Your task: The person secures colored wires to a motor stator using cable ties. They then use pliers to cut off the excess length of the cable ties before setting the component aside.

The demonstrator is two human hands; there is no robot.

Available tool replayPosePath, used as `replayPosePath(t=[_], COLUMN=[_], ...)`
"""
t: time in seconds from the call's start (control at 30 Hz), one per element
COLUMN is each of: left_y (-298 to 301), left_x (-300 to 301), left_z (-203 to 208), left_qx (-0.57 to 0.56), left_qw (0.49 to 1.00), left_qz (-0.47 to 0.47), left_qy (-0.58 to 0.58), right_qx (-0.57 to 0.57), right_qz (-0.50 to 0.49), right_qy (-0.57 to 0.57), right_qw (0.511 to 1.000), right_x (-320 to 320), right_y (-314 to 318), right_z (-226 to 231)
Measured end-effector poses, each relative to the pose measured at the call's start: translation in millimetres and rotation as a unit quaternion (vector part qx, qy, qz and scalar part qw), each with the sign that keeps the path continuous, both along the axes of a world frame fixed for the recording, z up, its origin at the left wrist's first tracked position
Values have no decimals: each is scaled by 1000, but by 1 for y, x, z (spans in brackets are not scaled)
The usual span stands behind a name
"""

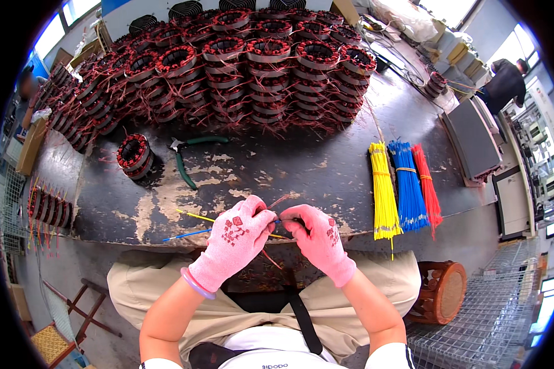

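My left hand (237, 240), in a pink glove, is closed with thumb and fingers pinched together at the table's front edge. A blue wire (186, 235) and a yellow wire (195, 215) stick out on its left side. My right hand (319, 237), gloved the same, meets it fingertip to fingertip, also pinched. Thin reddish wires (283, 200) poke up between the two hands, and a bit of blue shows at the fingertips. What exactly the right fingers hold is mostly hidden. Beyond the hands lie green-handled cutters (181, 165), beside a small stack of wound stator cores (135, 157).
Tall stacks of red-wound stators (268, 80) fill the table's far side. Yellow (385, 194), blue (407, 184) and red wire bundles (426, 187) lie at the right. More stators (49, 208) stand at the left edge. A wooden stool (440, 292) is by my right knee. Two people are in the background.
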State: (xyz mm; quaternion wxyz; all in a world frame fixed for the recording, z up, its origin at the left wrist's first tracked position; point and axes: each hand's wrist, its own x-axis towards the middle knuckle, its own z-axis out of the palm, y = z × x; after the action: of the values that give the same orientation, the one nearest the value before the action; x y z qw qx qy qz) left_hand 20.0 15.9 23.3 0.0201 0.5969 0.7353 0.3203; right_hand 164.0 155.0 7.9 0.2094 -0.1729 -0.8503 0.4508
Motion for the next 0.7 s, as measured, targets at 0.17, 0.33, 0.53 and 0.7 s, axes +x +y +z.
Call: replayPosePath(t=[0.17,0.33,0.53,0.7], left_y=[1,2,1,3], left_x=[4,4,2,2], left_z=[-5,-13,-23,-23], left_qx=[14,38,48,56], left_qw=[1000,998,998,998], left_qz=[13,10,7,-18], left_qy=[-10,-41,-31,-5], right_qx=[-28,-14,-3,-101], right_qz=[4,30,61,54], right_qy=[-15,-22,-68,-124], right_qw=[999,999,996,986], right_x=[0,-3,-5,-9], right_y=[2,9,15,18], right_z=[5,11,17,23])
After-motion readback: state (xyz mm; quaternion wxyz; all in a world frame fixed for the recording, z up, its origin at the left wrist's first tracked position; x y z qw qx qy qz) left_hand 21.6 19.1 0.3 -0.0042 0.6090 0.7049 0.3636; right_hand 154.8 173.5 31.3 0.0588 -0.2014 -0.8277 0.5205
